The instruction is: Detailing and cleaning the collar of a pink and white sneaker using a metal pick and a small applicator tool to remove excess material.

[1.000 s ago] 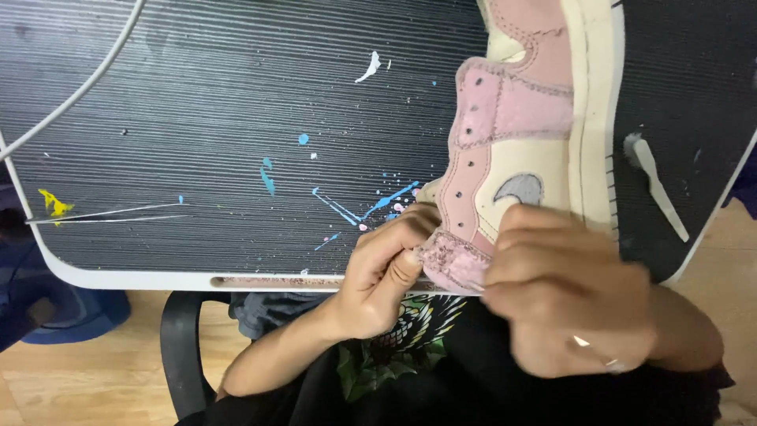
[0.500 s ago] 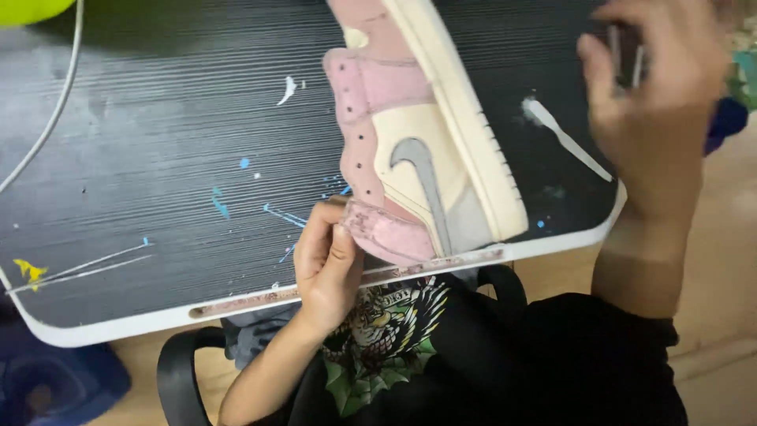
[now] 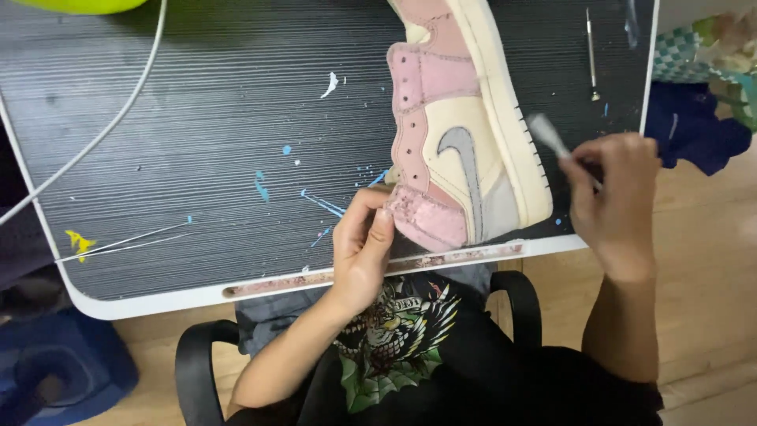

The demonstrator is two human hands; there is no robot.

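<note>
A person seated in a black armchair looks down at a dark, ribbed desk (image 3: pixel 197 118) with a white rim, flecked with blue, white and yellow paint. A pink and cream sneaker (image 3: pixel 461 134) lies on its side toward the desk's right half, its heel at the near edge and its toe running off toward the far edge. The panels look like suede and smooth leather; a grey curved stripe crosses the side, and the thick sole is cream with a stitched edge.

The left hand (image 3: pixel 361 248) rests at the near edge with fingers curled, pinching the fuzzy pink heel of the sneaker. The right hand (image 3: pixel 615 197) hovers just past the desk's right edge, clenched around a slim white tool (image 3: pixel 548 136), blurred, its tip near the sole.

A thin metal tool (image 3: pixel 591 51) lies near the far right corner. A white cable (image 3: pixel 102 130) curves across the left side. A checked green and white packet (image 3: pixel 682 55) sits beyond the right edge.
</note>
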